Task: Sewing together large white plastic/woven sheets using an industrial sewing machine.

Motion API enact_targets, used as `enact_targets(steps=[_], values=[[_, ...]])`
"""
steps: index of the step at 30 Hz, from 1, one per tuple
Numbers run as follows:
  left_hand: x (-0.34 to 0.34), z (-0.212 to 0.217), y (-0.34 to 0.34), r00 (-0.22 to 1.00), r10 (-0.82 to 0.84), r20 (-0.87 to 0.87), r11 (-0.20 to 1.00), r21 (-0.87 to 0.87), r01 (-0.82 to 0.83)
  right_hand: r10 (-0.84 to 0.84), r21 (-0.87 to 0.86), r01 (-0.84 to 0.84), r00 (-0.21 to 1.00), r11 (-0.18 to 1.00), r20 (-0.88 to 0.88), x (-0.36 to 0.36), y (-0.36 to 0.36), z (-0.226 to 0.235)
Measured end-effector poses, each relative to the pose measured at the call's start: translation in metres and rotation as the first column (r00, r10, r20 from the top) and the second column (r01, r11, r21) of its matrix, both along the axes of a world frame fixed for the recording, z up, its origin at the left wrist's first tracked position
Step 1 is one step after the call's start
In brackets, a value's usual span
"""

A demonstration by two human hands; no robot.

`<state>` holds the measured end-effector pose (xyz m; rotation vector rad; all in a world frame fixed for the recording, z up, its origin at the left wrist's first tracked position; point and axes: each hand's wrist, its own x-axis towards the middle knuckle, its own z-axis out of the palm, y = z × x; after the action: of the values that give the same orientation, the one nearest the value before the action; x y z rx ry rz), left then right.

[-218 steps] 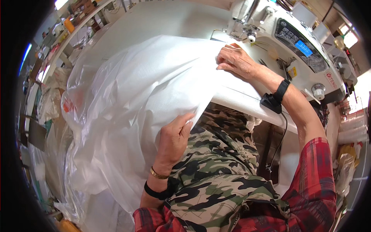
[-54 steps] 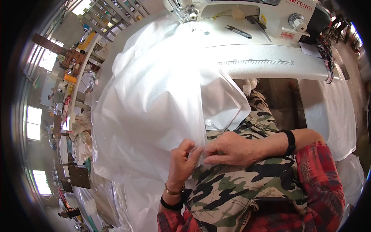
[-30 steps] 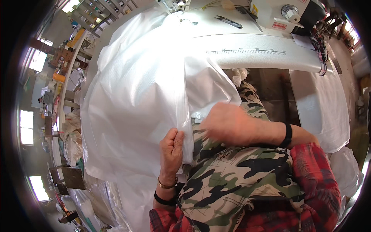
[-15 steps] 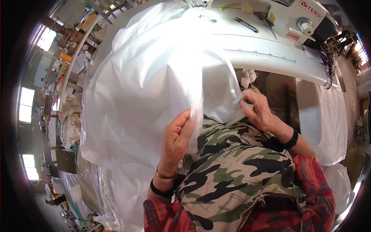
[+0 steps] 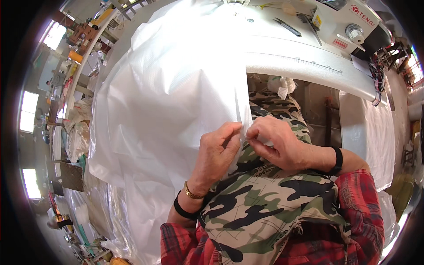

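A large sheet of thin white plastic-like fabric spreads over the sewing table and hangs down on my left. My left hand pinches the sheet's right edge between thumb and fingers. Close beside it, my right hand is closed on the same edge, its fingertips almost meeting those of the left. From both hands the folded edge runs up toward the sewing machine's needle area at the top. Below the hands lies my camouflage apron.
Black thread snips lie on the table near the machine's handwheel. A ruler scale runs along the table's front edge. White sheets are stacked at the right. A crumpled white scrap sits below the table edge.
My right hand has moved left with the sheet's loose edge, bringing it to my left hand. The left hand has shifted slightly right. The flap that spread between them is now folded together.
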<state>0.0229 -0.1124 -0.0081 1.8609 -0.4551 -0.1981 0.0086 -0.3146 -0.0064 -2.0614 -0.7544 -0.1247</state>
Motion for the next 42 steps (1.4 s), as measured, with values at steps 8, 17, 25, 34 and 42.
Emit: enact_targets(steps=[8,17,25,34,42], values=[[0.007,-0.006,0.000,0.995,-0.068,0.067,0.997,0.035,0.065,-0.014,0.017,0.010,0.968,1.000,0.250,-0.002,0.007,-0.011],[0.009,-0.017,0.000,0.903,-0.044,-0.428,0.966,-0.247,-0.071,0.113,-0.182,-0.062,0.953,0.981,0.283,0.000,0.008,-0.012],[0.023,0.027,0.034,0.974,0.202,0.098,0.967,0.139,-0.215,-0.331,0.136,0.389,0.887,0.911,-0.322,0.056,0.005,-0.045],[0.039,0.106,0.035,0.738,-0.464,0.490,0.664,0.744,-0.077,0.707,0.084,-0.702,0.699,0.707,-0.108,0.111,0.198,-0.005],[0.021,-0.013,0.035,0.809,-0.310,0.500,0.702,0.694,-0.159,0.529,-0.061,-0.570,0.793,0.819,-0.303,0.109,0.108,-0.093]])
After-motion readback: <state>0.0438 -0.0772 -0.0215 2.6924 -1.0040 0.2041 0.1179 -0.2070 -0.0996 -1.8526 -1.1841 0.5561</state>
